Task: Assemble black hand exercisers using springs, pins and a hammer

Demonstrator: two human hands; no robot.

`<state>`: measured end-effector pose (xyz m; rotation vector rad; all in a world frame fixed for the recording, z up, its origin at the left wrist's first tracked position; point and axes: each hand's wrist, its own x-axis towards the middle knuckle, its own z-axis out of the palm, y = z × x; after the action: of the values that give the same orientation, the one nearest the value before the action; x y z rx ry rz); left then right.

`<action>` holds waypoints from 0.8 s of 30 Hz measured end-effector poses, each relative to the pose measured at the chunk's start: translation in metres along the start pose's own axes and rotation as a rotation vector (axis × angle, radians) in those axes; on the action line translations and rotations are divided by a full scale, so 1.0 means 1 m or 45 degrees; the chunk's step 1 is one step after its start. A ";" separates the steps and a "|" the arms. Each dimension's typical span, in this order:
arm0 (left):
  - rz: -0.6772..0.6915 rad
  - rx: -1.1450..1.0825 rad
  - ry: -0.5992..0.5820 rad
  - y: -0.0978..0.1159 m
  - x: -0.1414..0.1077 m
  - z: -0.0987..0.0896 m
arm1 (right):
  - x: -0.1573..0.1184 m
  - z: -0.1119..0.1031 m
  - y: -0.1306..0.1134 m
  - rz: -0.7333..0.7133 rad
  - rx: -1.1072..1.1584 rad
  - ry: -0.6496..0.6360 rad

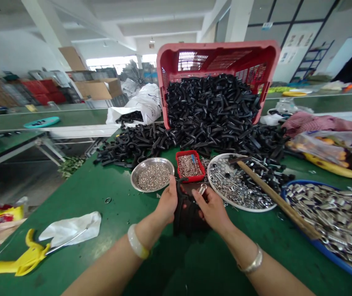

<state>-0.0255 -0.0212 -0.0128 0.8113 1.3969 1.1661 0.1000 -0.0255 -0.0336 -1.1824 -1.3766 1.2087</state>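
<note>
Left hand: this hand (167, 203) has its fingers closed around a black hooked plastic piece (180, 197), held upright above the middle of the near part of the green surface (114, 246).
Right hand: this hand (214, 209) has thumb and fingers pinched on a shiny metal coil spring (202, 189), just beside the plastic piece; contact between the two is unclear.
Dark block: a boxy, matt form (191, 228) under the hands, partly hidden.
Progress: the spring appears separate from the hooked piece, so fitting seems not yet done; many loose pieces remain, and whether any are finished cannot be told.
Left edge: a yellow plastic hand tool (30, 259) with a thin metal rod, its tip over a crumpled white sheet (77, 224).
Small metal: a round steel bowl (135, 176) of tiny, glinting parts; right of it, a rectangular red tray (198, 178) of slender pins.
Right edge: a blue-rimmed basin (342, 263) of smooth, curved metal pieces; a wooden-handled hammer (274, 195) spans from it to a round white tray (246, 207) of mixed hardware.
Far edge: a glossy black heap (213, 137) spilling from a tipped, perforated red crate (219, 48).
</note>
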 end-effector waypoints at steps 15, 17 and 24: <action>0.319 0.416 -0.259 0.002 0.006 0.017 | 0.005 -0.019 -0.006 -0.407 -0.498 0.027; 0.327 0.412 -0.284 0.001 0.009 0.020 | 0.009 -0.024 -0.008 -0.422 -0.563 -0.006; 0.417 0.436 -0.338 -0.001 0.023 0.030 | 0.019 -0.037 -0.015 -0.264 -0.960 -0.151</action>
<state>0.0001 0.0060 -0.0187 1.4277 1.2865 1.0247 0.1336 -0.0037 -0.0144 -1.4264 -2.0848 0.6178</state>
